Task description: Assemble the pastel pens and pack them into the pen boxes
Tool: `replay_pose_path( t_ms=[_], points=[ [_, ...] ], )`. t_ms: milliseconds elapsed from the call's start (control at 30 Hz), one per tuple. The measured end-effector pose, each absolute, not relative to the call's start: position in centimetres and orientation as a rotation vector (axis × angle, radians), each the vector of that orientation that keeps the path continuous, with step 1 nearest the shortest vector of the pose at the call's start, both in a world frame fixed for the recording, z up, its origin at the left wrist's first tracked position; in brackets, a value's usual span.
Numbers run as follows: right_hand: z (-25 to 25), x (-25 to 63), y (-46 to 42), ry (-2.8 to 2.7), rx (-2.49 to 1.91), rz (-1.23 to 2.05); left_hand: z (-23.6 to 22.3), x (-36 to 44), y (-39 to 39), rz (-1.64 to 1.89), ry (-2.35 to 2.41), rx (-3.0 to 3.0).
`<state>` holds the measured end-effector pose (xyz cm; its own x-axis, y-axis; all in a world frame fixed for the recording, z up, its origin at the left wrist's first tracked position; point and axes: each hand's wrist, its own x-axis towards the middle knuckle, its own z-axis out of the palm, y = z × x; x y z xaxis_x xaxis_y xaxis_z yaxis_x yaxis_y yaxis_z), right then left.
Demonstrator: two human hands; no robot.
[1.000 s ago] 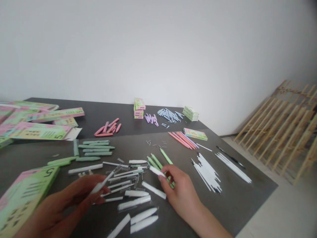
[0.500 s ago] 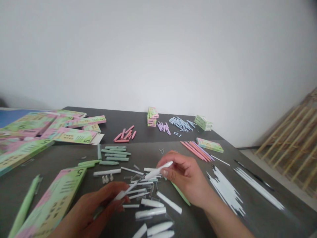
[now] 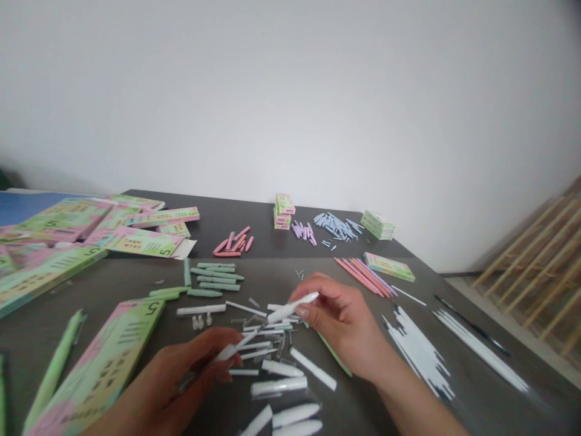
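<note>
Low in the middle, my left hand point(image 3: 181, 372) pinches a white pen body point(image 3: 226, 353) with a thin refill point(image 3: 247, 338) sticking out to the upper right. My right hand point(image 3: 347, 321) grips a white tapered pen barrel point(image 3: 282, 312) between thumb and fingers. Its wide end faces the refill's tip; whether the two touch, I cannot tell. Beneath and between the hands lie several white pen parts point(image 3: 279, 386) and clear clips. A light green pen point(image 3: 334, 354) is partly hidden by my right hand.
Green barrels point(image 3: 218, 279), pink parts point(image 3: 233, 242), purple parts point(image 3: 303, 232) and blue parts point(image 3: 336, 226) lie farther back. Pen boxes point(image 3: 104, 357) cover the left. On the right are coloured pens point(image 3: 363, 277), white refills point(image 3: 417, 351) and a black pen point(image 3: 472, 325).
My right hand has lifted the white barrel from near the green pens and brought it left, in line with the refill in my left hand. The view has shifted left.
</note>
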<state>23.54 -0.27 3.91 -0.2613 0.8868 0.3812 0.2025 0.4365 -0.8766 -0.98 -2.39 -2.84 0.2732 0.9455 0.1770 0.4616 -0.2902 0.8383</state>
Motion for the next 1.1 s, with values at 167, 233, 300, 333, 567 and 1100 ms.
replay_pose_path(
  t_ms=[167,233,300,333,567,1100],
  points=[
    [4.2,22.6,-0.4,-1.833,-0.964,0.857,-2.0,-0.7,-2.6,0.91,1.234,1.886],
    [4.0,21.9,-0.6,-1.902,-0.977,0.819,-1.8,-0.8,-2.5,0.892,1.213,1.894],
    [3.8,21.2,-0.7,-1.952,-1.007,0.774,-1.7,-1.1,-2.3,0.848,1.195,1.917],
    [3.6,20.9,-0.7,-1.964,-1.028,0.749,-1.6,-1.2,-2.1,0.816,1.188,1.928],
    [2.7,20.5,-0.9,-1.976,-1.071,0.691,-0.3,-1.6,-2.1,0.696,1.184,1.95],
    [0.9,20.2,-1.3,-2.07,-1.235,0.665,-0.7,-1.3,-2.9,0.739,1.111,2.108]
  ],
)
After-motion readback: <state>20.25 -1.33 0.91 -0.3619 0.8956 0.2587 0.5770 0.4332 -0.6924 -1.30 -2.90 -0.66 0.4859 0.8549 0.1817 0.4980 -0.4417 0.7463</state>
